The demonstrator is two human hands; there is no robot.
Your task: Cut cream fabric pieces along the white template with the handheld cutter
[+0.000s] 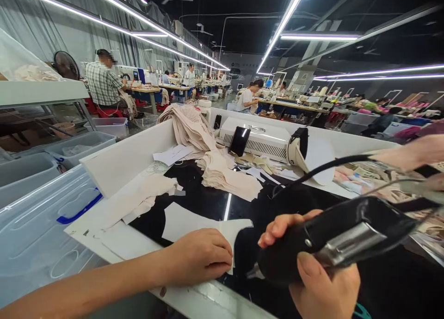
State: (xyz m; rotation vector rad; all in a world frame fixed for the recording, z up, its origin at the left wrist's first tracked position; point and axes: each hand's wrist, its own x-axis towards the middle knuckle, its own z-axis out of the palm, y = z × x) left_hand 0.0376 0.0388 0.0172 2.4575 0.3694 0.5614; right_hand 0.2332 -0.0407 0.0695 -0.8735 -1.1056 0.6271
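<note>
My left hand [204,256] rests at the near edge of the black tabletop [194,175], its fingers curled together on the edge of a pale, curved cut piece [187,222]. The fingertips are partly hidden. In my right hand [329,286] is a black corded hand tool [298,249] with a silver metal part along its side. Its narrow metal tip [255,272] points left and down, beside the cut piece and apart from my left hand. My thumb wraps the near side, and the other fingers show over the top.
Stacked cream cut pieces [229,173] lie farther back, near a white machine housing [256,136] and a phone [239,140]. More pieces [149,194] lie left. A black cable [322,168] arches at right, near a blurred hand [409,154]. Plastic bins [41,212] stand left; people sit beyond.
</note>
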